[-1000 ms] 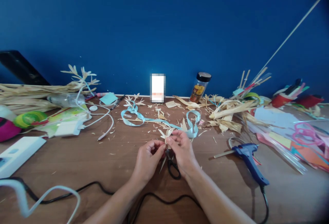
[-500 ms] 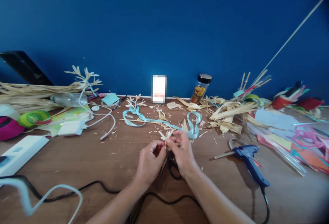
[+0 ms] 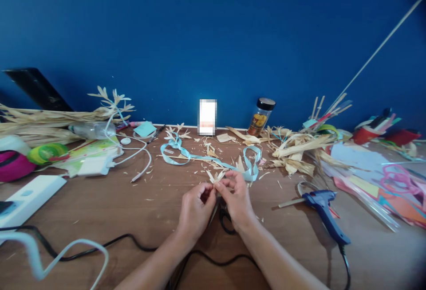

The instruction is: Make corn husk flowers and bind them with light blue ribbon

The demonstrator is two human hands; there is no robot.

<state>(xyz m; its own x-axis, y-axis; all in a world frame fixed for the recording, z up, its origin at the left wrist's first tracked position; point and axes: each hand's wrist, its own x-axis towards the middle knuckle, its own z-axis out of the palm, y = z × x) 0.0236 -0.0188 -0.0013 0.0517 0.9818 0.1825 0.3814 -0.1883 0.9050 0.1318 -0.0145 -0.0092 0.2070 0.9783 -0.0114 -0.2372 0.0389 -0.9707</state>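
Observation:
A small pale flower of dried husk strips [image 3: 215, 177] is pinched between my two hands above the middle of the desk, its petals pointing up and away. My left hand [image 3: 197, 208] grips its base from the left with thumb and forefinger. From the right, my right hand [image 3: 237, 199] holds it with thumb and fingertips. Under the right wrist lie scissors [image 3: 226, 224], of which mainly a black handle loop shows. Light blue ribbon [image 3: 199, 158] curls across the desk just beyond my hands, among husk scraps.
To the right lie a blue glue gun [image 3: 321, 205] and a pile of dried husks [image 3: 296, 148]. A black-lidded jar [image 3: 260, 117] stands by the wall. At left are a white power strip [image 3: 33, 197], a charger [image 3: 95, 166] and a black cable [image 3: 123, 239] running across the front.
Both hands keep their hold on the husk flower with barely any movement. The whole view has shifted slightly, so things appear a little further right and lower.

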